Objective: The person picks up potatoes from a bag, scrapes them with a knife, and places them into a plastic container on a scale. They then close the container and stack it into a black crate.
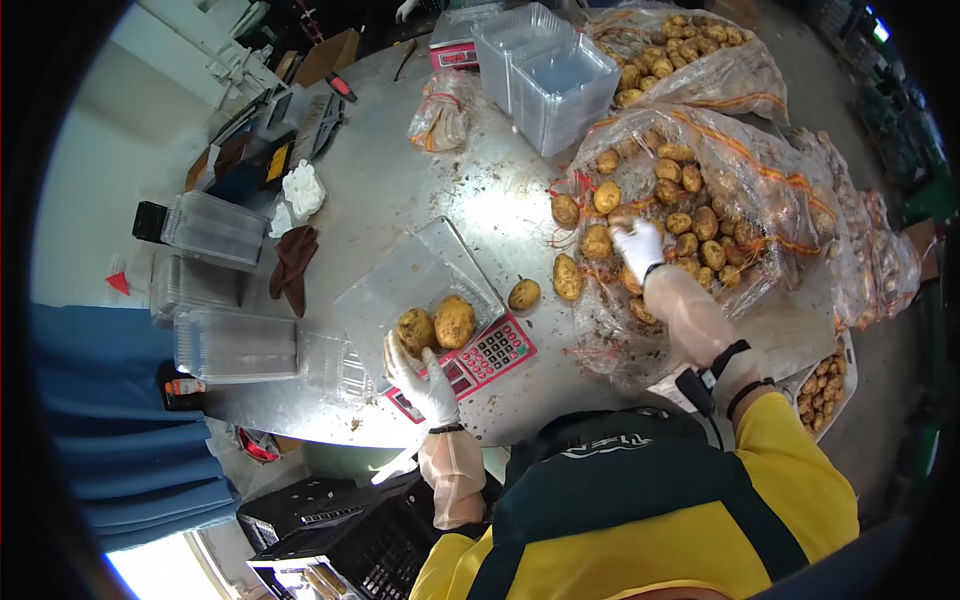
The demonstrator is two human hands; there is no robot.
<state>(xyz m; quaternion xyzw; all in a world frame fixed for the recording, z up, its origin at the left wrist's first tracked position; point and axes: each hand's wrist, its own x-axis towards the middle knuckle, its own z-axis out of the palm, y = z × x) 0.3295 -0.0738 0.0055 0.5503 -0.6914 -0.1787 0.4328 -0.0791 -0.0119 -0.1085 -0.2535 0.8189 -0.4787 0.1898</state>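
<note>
My left hand (425, 385), in a white glove, is at the near edge of a clear plastic tray (385, 290) on a red-trimmed scale (490, 350). Its thumb and fingers are apart, right against the nearer potato (416, 331). Another potato (455, 321) lies beside it in the tray. A single potato (524, 293) rests on the table just right of the scale. Over an opened clear bag (620, 350) of potatoes, my gloved right hand (637, 247) has its fingers curled at a potato (625, 214), partly hidden by the glove.
Stacked clear containers (565, 85) stand at the back of the metal table (390, 190); more stacks (235, 345) line its left edge. A second potato bag (690, 60) lies at the back right. A brown cloth (293, 268) and a small tied bag (440, 110) are on the table.
</note>
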